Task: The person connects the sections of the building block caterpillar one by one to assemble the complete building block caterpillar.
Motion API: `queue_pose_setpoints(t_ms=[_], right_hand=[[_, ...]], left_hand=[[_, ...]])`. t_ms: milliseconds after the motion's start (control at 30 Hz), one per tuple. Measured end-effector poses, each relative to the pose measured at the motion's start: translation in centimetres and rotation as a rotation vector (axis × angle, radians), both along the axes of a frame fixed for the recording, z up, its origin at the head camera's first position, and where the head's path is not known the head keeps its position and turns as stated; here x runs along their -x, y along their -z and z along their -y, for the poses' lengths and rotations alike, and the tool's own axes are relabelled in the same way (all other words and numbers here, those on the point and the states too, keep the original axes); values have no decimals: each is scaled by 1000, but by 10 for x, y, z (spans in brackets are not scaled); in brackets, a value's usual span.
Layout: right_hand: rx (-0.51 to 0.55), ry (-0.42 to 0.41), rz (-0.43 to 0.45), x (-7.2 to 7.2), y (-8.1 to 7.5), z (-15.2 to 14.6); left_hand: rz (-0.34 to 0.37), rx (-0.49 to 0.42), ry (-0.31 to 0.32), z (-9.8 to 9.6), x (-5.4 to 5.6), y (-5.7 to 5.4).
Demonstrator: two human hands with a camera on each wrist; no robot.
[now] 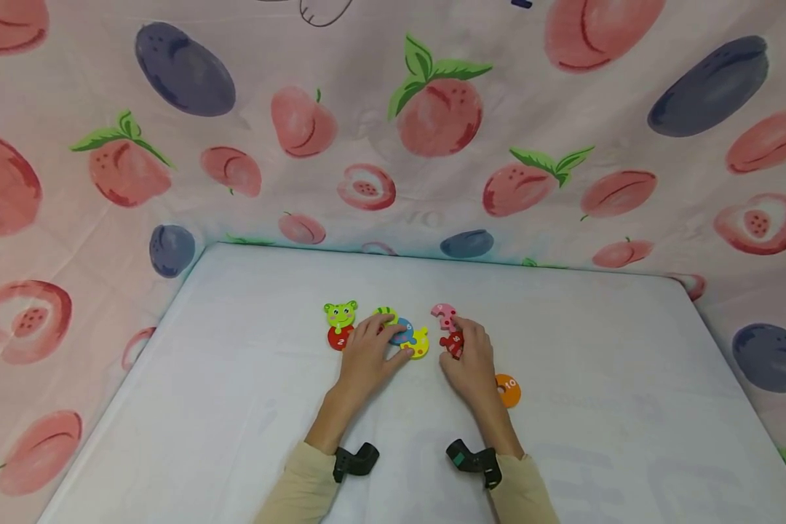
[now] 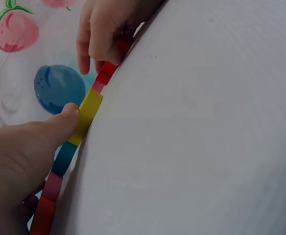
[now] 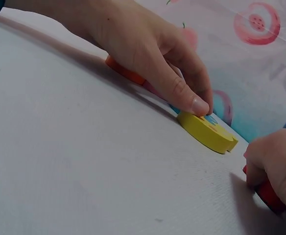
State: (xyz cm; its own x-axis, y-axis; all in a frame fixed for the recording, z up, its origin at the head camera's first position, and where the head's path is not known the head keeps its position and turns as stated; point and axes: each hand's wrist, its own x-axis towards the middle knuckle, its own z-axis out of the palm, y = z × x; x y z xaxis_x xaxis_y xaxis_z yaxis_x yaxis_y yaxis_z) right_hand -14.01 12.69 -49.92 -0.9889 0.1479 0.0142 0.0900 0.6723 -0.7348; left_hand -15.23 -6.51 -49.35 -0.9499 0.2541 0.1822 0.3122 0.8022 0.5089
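Observation:
My left hand [image 1: 369, 356] rests over a row of flat caterpillar puzzle pieces, its thumb at the yellow piece [image 1: 421, 344] and a finger on the blue piece [image 1: 402, 332]. Beyond its fingertips shows part of a yellow-green striped piece [image 1: 385, 311]. To the left, a green animal-head piece [image 1: 340, 314] joins a red piece marked 2 [image 1: 338, 338]. With thumb and fingers my right hand [image 1: 473, 360] pinches a red puzzle piece [image 1: 453, 344], partly hidden by the hand. Just beyond that lies a pink spotted piece [image 1: 442, 314].
An orange round piece marked 10 [image 1: 509, 391] lies beside my right wrist. Under everything is a white-covered table [image 1: 629, 378], with a fruit-print cloth [image 1: 367, 109] hanging behind and along its sides.

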Motion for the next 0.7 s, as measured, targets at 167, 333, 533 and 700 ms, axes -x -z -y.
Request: queue_pose_setpoints(t_ms=[167,333,533,700], right_hand=[[-15,0,-56,-2,0,1],[-26,14,-92,-4,1,2],[-46,15,-79,-4,0,2],[-65,15,-24,-4,-3,4]], left_hand=[[8,-7,8,1,0,-1],[17,2,49,1,-2,-3],[46,32,75,1,-4,-8],[36,122,58,-4,-8,-14]])
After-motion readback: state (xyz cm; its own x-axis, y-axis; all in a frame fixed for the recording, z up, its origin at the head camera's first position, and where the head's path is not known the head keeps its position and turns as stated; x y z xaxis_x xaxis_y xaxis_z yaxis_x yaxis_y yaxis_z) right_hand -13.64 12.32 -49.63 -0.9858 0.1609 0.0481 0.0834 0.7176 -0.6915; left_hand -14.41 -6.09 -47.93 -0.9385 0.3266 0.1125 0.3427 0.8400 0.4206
